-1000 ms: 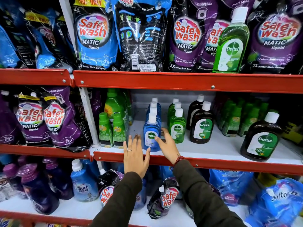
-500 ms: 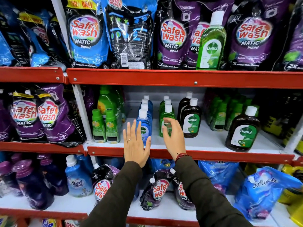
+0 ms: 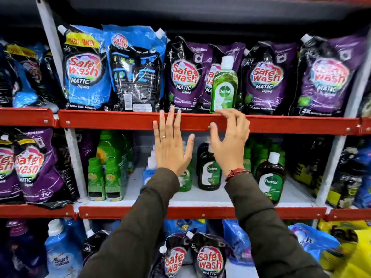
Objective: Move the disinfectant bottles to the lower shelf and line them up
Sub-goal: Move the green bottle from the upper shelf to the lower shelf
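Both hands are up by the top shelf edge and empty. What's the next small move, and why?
Probably close the right hand around the green Dettol bottle. It stands alone among the Safe Wash pouches on the upper shelf, its base just above the right fingertips, while the other Dettol bottles stand on the shelf below. The left hand is open beside it.

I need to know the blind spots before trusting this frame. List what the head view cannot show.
- Blue bottles on the middle shelf: mostly behind the left hand and sleeve.
- Small green bottle: label covered by the left wrist.
- Front brown bottle: cap hidden by the right hand.
- Green Dettol bottle up top: base hidden by the right fingertips and the red rail.
- Right edge: packs blurred, cut off.
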Motion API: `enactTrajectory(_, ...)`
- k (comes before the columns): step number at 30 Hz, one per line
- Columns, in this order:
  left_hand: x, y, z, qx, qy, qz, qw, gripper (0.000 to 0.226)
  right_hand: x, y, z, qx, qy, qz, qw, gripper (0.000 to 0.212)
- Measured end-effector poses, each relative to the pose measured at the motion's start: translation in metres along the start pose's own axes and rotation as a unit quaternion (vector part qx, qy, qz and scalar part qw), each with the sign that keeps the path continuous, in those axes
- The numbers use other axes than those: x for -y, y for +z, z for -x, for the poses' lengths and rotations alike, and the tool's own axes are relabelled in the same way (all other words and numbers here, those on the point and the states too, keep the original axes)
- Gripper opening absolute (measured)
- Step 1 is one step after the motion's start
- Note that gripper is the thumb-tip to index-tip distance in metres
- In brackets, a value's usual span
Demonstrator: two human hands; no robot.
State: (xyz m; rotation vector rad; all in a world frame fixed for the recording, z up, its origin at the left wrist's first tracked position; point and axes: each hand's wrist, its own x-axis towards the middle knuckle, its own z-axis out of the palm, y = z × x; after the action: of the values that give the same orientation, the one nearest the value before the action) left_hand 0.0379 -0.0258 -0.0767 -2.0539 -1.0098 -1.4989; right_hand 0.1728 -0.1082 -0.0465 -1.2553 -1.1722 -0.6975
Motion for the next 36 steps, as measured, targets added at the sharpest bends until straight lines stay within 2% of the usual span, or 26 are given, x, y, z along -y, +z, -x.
enactTrajectory(3,0.0,0.007,-0.027,0.002,0.01,-0.037,0.999,0.073,-0.002,-0.005,-0.034,-0.022,0.017,-0.025,0.999,0.032)
enactTrajectory(5,0.003,0.012,-0.034,0.009,0.013,-0.062,0.998,0.073,-0.006,-0.006,-0.056,-0.008,0.026,-0.041,0.999,0.04)
enactTrajectory(7,0.006,0.017,-0.035,0.008,0.017,-0.079,0.997,0.072,-0.013,-0.007,-0.078,0.057,0.069,-0.046,0.995,0.057)
enactTrajectory(9,0.007,0.019,-0.034,0.001,0.02,-0.089,0.996,0.072,-0.02,-0.007,-0.097,0.148,0.144,-0.068,0.976,0.069)
enactTrajectory(12,0.007,0.02,-0.034,-0.004,0.018,-0.091,0.996,0.072,-0.028,-0.006,-0.115,0.209,0.194,-0.088,0.955,0.053)
enactTrajectory(15,0.007,0.021,-0.034,-0.008,0.018,-0.09,0.996,0.071,-0.031,-0.007,-0.121,0.202,0.212,-0.12,0.949,0.045)
enactTrajectory(20,0.007,0.021,-0.033,-0.008,0.02,-0.086,0.996,0.072,-0.039,-0.009,-0.118,0.168,0.218,-0.181,0.944,0.069)
enactTrajectory(24,0.006,0.02,-0.033,-0.006,0.02,-0.091,0.996,0.072,-0.03,-0.016,-0.12,0.153,0.194,-0.21,0.946,0.064)
enactTrajectory(27,0.005,0.02,-0.033,-0.008,0.018,-0.089,0.996,0.073,-0.018,-0.024,-0.125,0.145,0.184,-0.235,0.943,0.07)
enactTrajectory(36,0.013,0.02,-0.02,0.005,0.035,-0.057,0.998,0.074,0.003,-0.041,-0.103,0.161,0.184,-0.267,0.932,0.048)
